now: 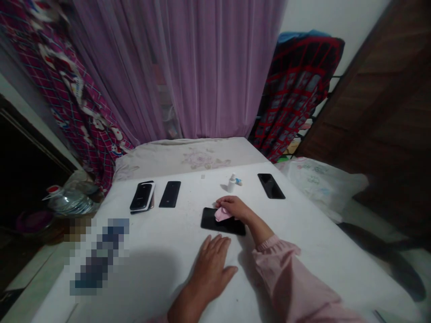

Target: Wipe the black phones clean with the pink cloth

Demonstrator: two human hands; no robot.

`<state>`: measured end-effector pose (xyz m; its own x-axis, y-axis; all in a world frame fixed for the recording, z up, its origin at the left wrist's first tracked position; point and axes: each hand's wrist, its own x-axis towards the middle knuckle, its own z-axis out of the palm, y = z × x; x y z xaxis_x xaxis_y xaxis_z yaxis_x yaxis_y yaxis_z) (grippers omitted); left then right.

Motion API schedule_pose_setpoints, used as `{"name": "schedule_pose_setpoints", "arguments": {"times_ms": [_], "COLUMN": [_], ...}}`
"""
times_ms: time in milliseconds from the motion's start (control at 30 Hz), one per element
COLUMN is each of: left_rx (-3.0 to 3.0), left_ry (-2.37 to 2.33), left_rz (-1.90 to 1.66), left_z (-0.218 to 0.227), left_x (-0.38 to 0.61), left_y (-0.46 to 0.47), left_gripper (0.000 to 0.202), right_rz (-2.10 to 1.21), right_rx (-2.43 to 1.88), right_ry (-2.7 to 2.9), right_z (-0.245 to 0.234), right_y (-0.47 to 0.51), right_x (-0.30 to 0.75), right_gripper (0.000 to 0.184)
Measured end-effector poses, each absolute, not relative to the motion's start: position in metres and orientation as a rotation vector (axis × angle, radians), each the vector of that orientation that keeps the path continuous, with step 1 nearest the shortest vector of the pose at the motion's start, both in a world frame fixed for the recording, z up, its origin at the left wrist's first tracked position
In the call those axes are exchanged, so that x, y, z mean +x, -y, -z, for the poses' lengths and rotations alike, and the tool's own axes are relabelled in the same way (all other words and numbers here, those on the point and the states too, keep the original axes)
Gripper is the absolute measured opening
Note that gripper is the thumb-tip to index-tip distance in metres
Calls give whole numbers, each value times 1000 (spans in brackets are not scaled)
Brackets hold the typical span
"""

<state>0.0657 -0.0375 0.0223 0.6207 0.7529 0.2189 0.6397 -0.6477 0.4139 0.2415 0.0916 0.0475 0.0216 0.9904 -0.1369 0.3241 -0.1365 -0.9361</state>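
A black smartphone (209, 221) lies flat on the white-covered table, crosswise before me. My right hand (234, 207) is closed on a small pink cloth (222, 214), which rests against the phone's dark face. Just on the near side of the phone, my left hand (213, 264) lies flat on the white cover, fingers stretched out and holding nothing. Its fingertips come close to the phone's lower edge. Beyond the right hand stands a small white spray bottle (231, 184), with a little blue-and-white item (239, 181) beside it.
A stack of phones (141, 197) and a single dark phone (170, 194) lie to the left. Another black phone (271, 186) is at the right. Purple curtains (215, 67) hang behind the table (161, 242). A plastic bag (319, 184) sits past the right edge.
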Motion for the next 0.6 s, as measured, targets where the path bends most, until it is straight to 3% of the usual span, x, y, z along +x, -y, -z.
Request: {"name": "schedule_pose_setpoints", "arguments": {"times_ms": [133, 333, 600], "left_rx": [2551, 2662, 2753], "left_ry": [-1084, -1206, -1302], "left_rz": [-541, -619, -595], "left_z": [-35, -25, -20], "left_x": [66, 67, 79], "left_y": [20, -4, -19], "left_gripper": [40, 45, 27], "right_rz": [-1003, -763, -676], "right_rx": [-1608, -1663, -1698], "right_ry": [1421, 1664, 2080], "right_z": [-56, -58, -58], "right_y": [-101, -108, -101], "right_x": [249, 213, 180], "right_gripper": [25, 38, 31]}}
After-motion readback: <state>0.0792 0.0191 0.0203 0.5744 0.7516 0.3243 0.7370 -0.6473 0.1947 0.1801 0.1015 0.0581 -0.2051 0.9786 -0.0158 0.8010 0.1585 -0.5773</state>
